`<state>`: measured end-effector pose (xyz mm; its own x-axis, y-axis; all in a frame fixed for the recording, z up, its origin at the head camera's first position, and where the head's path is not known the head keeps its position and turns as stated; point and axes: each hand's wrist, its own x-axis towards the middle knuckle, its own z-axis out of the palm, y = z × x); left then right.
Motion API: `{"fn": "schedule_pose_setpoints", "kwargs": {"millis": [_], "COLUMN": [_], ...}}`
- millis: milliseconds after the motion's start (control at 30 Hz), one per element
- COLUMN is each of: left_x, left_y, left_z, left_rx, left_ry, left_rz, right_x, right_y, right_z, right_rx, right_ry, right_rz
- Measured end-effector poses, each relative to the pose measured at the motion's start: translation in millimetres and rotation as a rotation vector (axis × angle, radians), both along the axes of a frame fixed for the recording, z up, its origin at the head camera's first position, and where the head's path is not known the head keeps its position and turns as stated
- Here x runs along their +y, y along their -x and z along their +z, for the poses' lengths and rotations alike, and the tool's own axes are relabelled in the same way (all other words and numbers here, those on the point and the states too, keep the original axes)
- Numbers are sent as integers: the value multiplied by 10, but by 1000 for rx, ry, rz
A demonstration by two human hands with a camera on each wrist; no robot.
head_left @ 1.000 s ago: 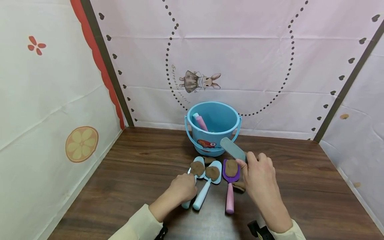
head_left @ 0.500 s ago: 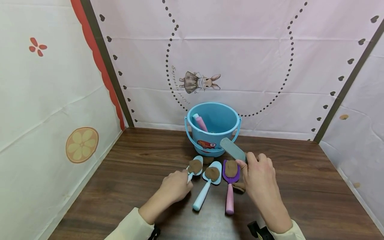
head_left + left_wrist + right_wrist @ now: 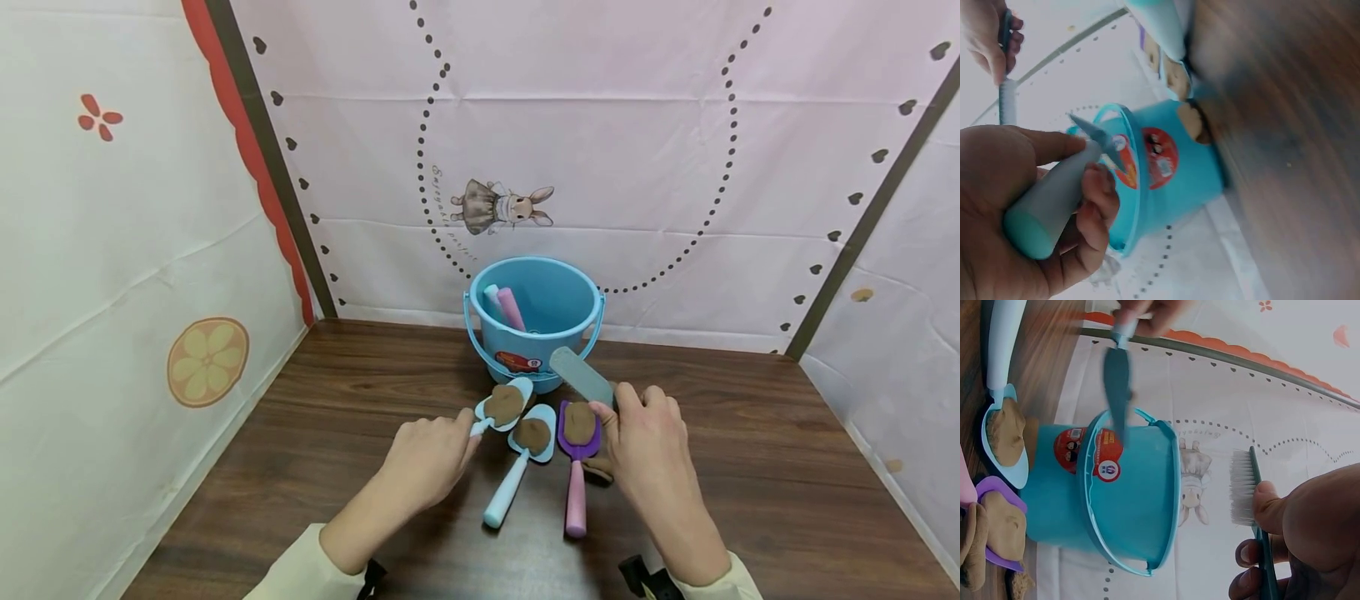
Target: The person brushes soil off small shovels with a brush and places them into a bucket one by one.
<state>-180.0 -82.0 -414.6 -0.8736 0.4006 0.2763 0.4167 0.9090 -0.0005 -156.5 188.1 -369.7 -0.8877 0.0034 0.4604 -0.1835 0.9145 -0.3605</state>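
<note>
My left hand [image 3: 423,458] grips the handle of a light-blue toy shovel [image 3: 522,386], its blade carrying a round lump of brown sand [image 3: 504,405]. In the left wrist view the thick pale handle [image 3: 1054,197] lies across the fingers. The blade overlaps the foot of the blue bucket [image 3: 502,342] in the head view. My right hand [image 3: 651,450] holds a teal brush [image 3: 1263,550] with white bristles [image 3: 1242,487], to the bucket's right. Between the hands lie a second light-blue shovel [image 3: 506,492] and a purple shovel with a pink handle [image 3: 576,500], both bearing brown lumps.
Flat brown pieces [image 3: 597,469] lie on the wooden table [image 3: 360,367] beside the purple shovel. Inside the bucket lean a pink handle [image 3: 512,308] and a pale-blue one [image 3: 492,293]. A printed cloth [image 3: 637,150] hangs behind.
My left hand has lifted the shovel away from the second one, first leftward, then swung its blade right. The pink handle in the bucket has shifted slightly right. My right hand stays put.
</note>
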Motion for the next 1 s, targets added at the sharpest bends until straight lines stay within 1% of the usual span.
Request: {"fn": "schedule_pose_setpoints", "kwargs": {"millis": [33, 100, 200, 267, 333, 433, 500, 600, 667, 833, 1000], "left_x": [14, 46, 110, 155, 209, 300, 365, 447, 487, 551, 574], "left_y": [-8, -18, -5, 10, 35, 85, 117, 140, 136, 102, 81], "left_z": [24, 63, 93, 102, 99, 86, 70, 44, 27, 1, -12], "left_rx": [36, 150, 318, 403, 458, 564, 629, 665, 658, 644, 636], "left_ry": [14, 30, 56, 64, 65, 31, 3, -45, -68, -110, -124], "left_rz": [-23, -69, -86, -71, -30, 18, 38, 40, 46, 83, 113], "right_x": [-6, -21, -56, -91, -143, -240, -309, -393, -433, -468, -424], "right_y": [2, 4, 3, -12, -31, -62, -76, -94, -104, -101, -42], "right_z": [-2, -9, -26, -45, -70, -134, -185, -257, -292, -345, -363], "right_rx": [-1, -1, -6, 3, 24, 95, 152, 219, 237, 233, 234], "right_ry": [-1, -5, -22, -38, -59, -93, -128, -178, -205, -227, -236], "right_rz": [2, 10, 24, 34, 32, 25, 12, -19, -40, -70, -97]}}
